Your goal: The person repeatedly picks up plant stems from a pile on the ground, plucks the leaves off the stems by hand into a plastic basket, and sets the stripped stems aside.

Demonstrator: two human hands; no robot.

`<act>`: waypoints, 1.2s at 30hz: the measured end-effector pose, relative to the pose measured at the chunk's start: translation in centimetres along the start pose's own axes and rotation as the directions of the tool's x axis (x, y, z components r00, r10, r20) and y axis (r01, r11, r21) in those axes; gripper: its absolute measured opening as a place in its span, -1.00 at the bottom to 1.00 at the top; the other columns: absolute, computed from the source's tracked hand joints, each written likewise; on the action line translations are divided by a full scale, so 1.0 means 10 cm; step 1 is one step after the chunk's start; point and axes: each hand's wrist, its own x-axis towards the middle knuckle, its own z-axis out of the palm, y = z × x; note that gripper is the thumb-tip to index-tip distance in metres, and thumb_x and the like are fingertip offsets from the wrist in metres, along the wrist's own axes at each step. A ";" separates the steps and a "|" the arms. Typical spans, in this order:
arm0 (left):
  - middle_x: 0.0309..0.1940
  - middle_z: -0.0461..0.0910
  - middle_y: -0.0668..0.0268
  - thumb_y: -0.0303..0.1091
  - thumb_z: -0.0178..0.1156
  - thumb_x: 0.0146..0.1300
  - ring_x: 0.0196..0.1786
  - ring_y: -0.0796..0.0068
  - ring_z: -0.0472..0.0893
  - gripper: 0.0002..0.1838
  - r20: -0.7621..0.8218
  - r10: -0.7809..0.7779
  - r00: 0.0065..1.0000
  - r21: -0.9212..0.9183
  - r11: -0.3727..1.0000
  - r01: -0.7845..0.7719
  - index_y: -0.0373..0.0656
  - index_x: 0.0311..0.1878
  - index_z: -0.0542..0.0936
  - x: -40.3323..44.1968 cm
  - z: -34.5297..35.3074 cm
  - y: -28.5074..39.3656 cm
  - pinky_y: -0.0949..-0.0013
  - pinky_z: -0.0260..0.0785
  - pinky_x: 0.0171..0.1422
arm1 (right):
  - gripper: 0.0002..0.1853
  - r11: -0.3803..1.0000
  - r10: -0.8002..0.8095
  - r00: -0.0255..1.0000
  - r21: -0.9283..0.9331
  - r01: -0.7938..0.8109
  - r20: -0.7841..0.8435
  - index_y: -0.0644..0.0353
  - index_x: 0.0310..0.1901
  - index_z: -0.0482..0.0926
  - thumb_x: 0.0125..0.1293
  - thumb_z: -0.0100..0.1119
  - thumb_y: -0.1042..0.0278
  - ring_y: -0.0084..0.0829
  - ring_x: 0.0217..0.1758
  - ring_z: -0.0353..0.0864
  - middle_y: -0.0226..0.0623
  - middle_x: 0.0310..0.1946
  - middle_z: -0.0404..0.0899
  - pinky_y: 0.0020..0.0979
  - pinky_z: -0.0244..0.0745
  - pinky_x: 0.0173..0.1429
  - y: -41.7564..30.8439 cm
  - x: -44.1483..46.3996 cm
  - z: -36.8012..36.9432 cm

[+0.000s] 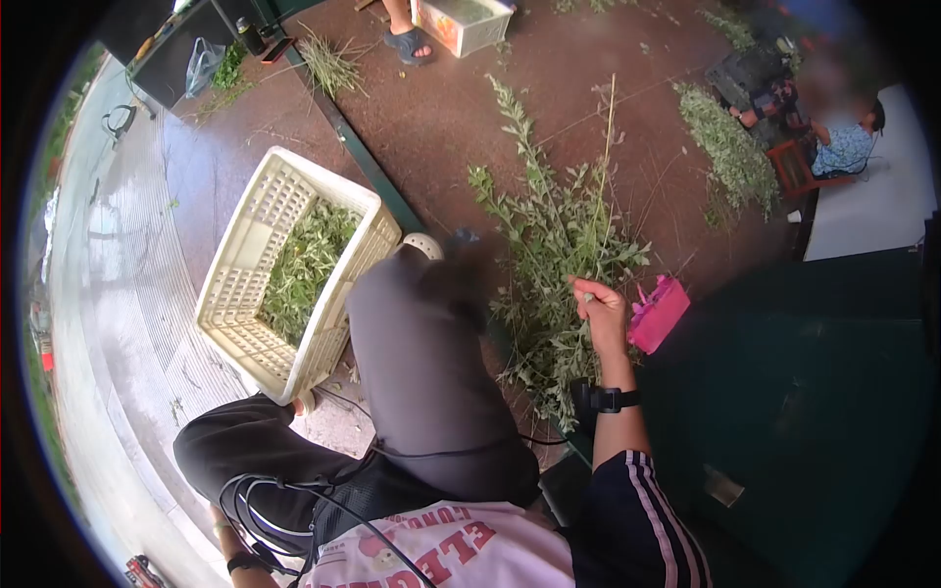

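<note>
My right hand (pixel 600 302) is closed, thumb and fingers pinched together over a heap of cut leafy plants (pixel 554 245) on the floor. A bit of pale green shows between the fingers, apparently a leafy stem. One long bare stalk (pixel 610 132) rises from the heap just beyond the hand. Beside the wrist lies a bright pink bag or pouch (pixel 662 314). My left forearm (pixel 235 549) shows at the bottom left, and its hand is mostly hidden behind my bent leg. A cream plastic basket (pixel 230 279) with picked leaves (pixel 309 265) stands tilted by my knee.
A green metal rail (pixel 368 162) crosses the floor beyond the basket. Black cables (pixel 265 500) lie over my lap. At the upper right, a person (pixel 841 147) sits by another plant pile (pixel 730 147). Another person's sandalled foot (pixel 407 41) stands near a white box (pixel 470 27).
</note>
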 end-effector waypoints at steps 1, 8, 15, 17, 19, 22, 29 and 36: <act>-0.65 0.41 0.43 -0.25 0.05 0.25 -0.70 0.74 0.29 -0.83 -0.030 0.089 0.996 0.014 0.996 -0.088 -0.13 -0.29 0.52 0.15 -0.07 0.14 0.63 0.05 -0.68 | -0.83 0.999 -0.050 0.999 -0.017 0.050 0.012 0.27 -0.23 0.62 0.15 0.10 0.62 -0.72 -0.59 0.29 -0.25 -0.20 0.61 -0.66 0.20 -0.50 -0.24 0.00 0.04; -0.22 0.53 0.29 -0.32 0.06 0.28 -0.25 0.59 0.50 -0.71 -0.336 0.707 0.622 -0.175 0.602 -0.779 -0.32 -0.03 0.50 -0.39 -0.13 1.23 0.51 0.38 -0.27 | -0.68 0.419 -0.751 0.583 -0.460 0.783 0.310 0.26 -0.32 0.62 -0.09 -0.03 0.80 -0.24 -0.25 0.63 -0.14 -0.32 0.61 -0.44 0.49 -0.21 -1.67 -0.02 0.65; 0.16 0.38 0.15 -0.40 -0.06 0.28 0.14 0.36 0.40 -0.60 -0.396 0.892 0.220 -0.230 0.136 -0.964 -0.30 0.18 0.35 -2.74 0.00 2.08 0.33 0.21 0.21 | -0.90 -0.203 -0.777 0.034 -0.302 0.931 0.628 0.21 -0.46 0.59 -0.07 0.18 0.59 -0.34 -0.35 0.63 -0.30 -0.31 0.63 -0.37 0.51 -0.32 -2.45 -0.55 1.86; 0.16 0.36 0.08 -0.13 0.00 0.26 0.21 0.25 0.36 -0.46 -0.193 0.960 0.201 -0.285 0.141 -0.948 -0.34 0.18 0.34 -3.09 0.07 2.11 0.28 0.17 0.24 | -0.95 -0.338 -0.737 -0.105 -0.230 0.912 0.668 0.18 -0.48 0.59 -0.05 0.19 0.52 -0.44 -0.55 0.48 -0.36 -0.24 0.61 -0.44 0.37 -0.47 -2.45 -0.72 2.18; 0.21 0.28 0.05 0.18 0.00 0.21 0.25 0.22 0.31 -0.26 -0.013 0.982 0.186 -0.471 0.159 -0.868 -0.31 0.22 0.31 -3.17 0.23 2.05 0.28 0.18 0.24 | -0.99 -0.426 -0.702 -0.205 -0.171 0.888 0.682 0.16 -0.51 0.58 -0.04 0.19 0.49 -0.49 -0.58 0.42 -0.39 -0.22 0.61 -0.47 0.29 -0.50 -2.38 -0.89 2.44; 0.03 0.41 0.12 -0.01 0.10 0.23 0.02 0.35 0.46 -0.32 0.199 0.973 0.119 -0.609 0.218 -0.763 -0.30 0.26 0.23 -3.02 0.41 1.88 0.37 0.30 0.08 | -0.95 -0.458 -0.666 -0.264 -0.103 0.883 0.697 0.15 -0.55 0.56 -0.10 0.25 0.48 -0.53 -0.59 0.40 -0.49 -0.25 0.61 -0.48 0.27 -0.51 -2.36 -1.23 2.73; -0.10 0.53 0.22 -0.43 0.09 0.27 -0.34 0.66 0.49 -0.46 0.538 0.832 0.134 -0.669 0.518 -0.534 -0.31 0.29 0.19 -2.87 0.47 1.53 0.58 0.38 -0.24 | -0.94 -0.490 -0.641 -0.406 0.060 0.870 0.652 0.14 -0.63 0.53 -0.14 0.23 0.45 -0.55 -0.62 0.32 -0.52 -0.21 0.60 -0.50 0.20 -0.53 -2.24 -1.61 3.12; -0.06 0.51 0.23 -0.25 0.17 0.23 -0.14 0.56 0.50 -0.36 0.422 0.900 0.111 -0.783 0.424 -0.456 -0.29 0.29 0.18 -2.71 0.37 1.32 0.46 0.36 0.00 | -0.93 -0.538 -0.616 -0.525 0.174 0.825 0.588 0.11 -0.64 0.48 -0.12 0.15 0.49 -0.56 -0.66 0.26 -0.47 -0.22 0.62 -0.54 0.15 -0.58 -2.24 -1.79 3.46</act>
